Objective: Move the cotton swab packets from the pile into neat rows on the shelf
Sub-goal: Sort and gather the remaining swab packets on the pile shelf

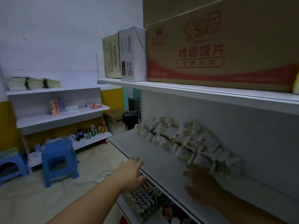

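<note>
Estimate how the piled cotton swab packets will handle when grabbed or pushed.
Probably light: the cotton swab packets are small and lie heaped at loose angles. Their wrap looks like thin film, so likely soft and slippery. Pushed on the smooth shelf, they should slide, not roll; the heap may spill.

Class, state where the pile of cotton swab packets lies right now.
In the head view, the pile of cotton swab packets lies at the back of the white shelf, right of centre, just beyond the right hand.

My left hand [131, 170] and right hand [201, 183] are bare; my forearms [90, 198] are bare too, right to the edge of view; the right one shadowed, blurred.
</note>
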### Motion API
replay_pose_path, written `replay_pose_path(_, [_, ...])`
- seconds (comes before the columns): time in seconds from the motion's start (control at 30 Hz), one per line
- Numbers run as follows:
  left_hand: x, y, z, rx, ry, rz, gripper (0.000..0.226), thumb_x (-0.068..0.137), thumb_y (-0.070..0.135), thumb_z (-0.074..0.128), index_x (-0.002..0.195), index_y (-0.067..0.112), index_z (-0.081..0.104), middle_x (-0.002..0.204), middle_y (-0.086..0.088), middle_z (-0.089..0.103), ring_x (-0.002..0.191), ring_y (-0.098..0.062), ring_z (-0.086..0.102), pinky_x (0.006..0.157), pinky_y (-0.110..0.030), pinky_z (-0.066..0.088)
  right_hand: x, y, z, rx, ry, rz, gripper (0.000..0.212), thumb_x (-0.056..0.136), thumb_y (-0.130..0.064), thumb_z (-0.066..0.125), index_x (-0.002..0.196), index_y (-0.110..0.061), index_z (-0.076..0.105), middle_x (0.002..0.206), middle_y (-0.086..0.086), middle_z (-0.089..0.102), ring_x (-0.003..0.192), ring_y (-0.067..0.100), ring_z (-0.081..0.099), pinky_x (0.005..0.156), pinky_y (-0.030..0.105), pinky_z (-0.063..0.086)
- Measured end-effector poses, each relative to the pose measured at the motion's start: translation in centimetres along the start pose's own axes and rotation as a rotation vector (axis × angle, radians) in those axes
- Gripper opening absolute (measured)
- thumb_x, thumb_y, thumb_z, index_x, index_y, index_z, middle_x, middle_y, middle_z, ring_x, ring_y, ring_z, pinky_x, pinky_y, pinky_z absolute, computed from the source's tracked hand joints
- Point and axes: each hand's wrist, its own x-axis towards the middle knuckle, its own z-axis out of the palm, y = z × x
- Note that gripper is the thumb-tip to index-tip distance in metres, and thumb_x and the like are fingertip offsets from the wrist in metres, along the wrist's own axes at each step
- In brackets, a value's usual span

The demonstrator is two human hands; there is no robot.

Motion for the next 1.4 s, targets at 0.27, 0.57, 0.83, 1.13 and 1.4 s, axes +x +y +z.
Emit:
replay_pose_path(0.27, [6.3, -9.3, 0.1, -0.075, -0.042, 0.121, 0.064, 0.096, 0.051, 0.039, 0.150, 0.021, 0.021, 0.158, 0.000, 0.016, 0.145, -0.016, 0.011, 0.117, -0.035, 0.014, 7.1, -6.4, 1.0, 0.133, -0.032, 0.053, 0.048, 0.095, -0.040, 0.042, 0.140, -0.023, 0.039, 0.156, -0.007, 0.017, 0.142, 0.013, 0.015, 0.113, 0.027, 0.022])
replay_pose_path(0.57, [14.3, -14.7, 0.9, -0.244, 0.172, 0.211, 0.052, 0.094, 0.041, 0.047, 0.142, 0.024, 0.038, 0.147, 0.005, 0.036, 0.135, -0.011, 0.030, 0.109, -0.022, 0.025, 15.5, -9.2, 2.8, 0.188, 0.048, 0.093, 0.042, 0.096, -0.036, 0.039, 0.135, -0.021, 0.046, 0.152, -0.005, 0.029, 0.136, 0.013, 0.027, 0.110, 0.026, 0.026])
replay_pose_path(0.83, [23.1, -19.9, -0.4, -0.257, 0.071, 0.135, 0.065, 0.089, 0.044, 0.056, 0.145, 0.033, 0.026, 0.152, 0.009, 0.029, 0.136, -0.012, 0.032, 0.108, -0.025, 0.028, 26.3, -9.7, 2.3, 0.232, 0.222, 0.315, 0.052, 0.097, -0.035, 0.037, 0.145, -0.021, 0.028, 0.158, -0.002, 0.002, 0.141, 0.021, 0.020, 0.110, 0.030, 0.029])
replay_pose_path(1.13, [31.9, -22.4, -3.0, -0.312, 0.072, 0.186, 0.071, 0.084, 0.028, 0.067, 0.144, 0.032, 0.030, 0.148, 0.004, 0.037, 0.132, -0.016, 0.039, 0.107, -0.029, 0.035, 30.7, -9.9, 1.8, 0.046, 0.172, 0.528, 0.069, 0.094, -0.035, 0.045, 0.150, -0.016, 0.010, 0.150, 0.004, 0.020, 0.132, 0.028, 0.029, 0.100, 0.037, 0.043])
replay_pose_path(1.4, [35.9, -20.7, -2.0, -0.526, 0.008, 0.444, 0.053, 0.085, 0.031, 0.065, 0.134, 0.030, 0.045, 0.133, 0.007, 0.051, 0.123, -0.014, 0.049, 0.104, -0.034, 0.040, 30.3, -11.3, 2.5, -0.006, 0.353, 0.551, 0.059, 0.071, -0.043, 0.070, 0.125, -0.022, 0.058, 0.121, 0.006, 0.052, 0.116, 0.030, 0.050, 0.091, 0.041, 0.046])
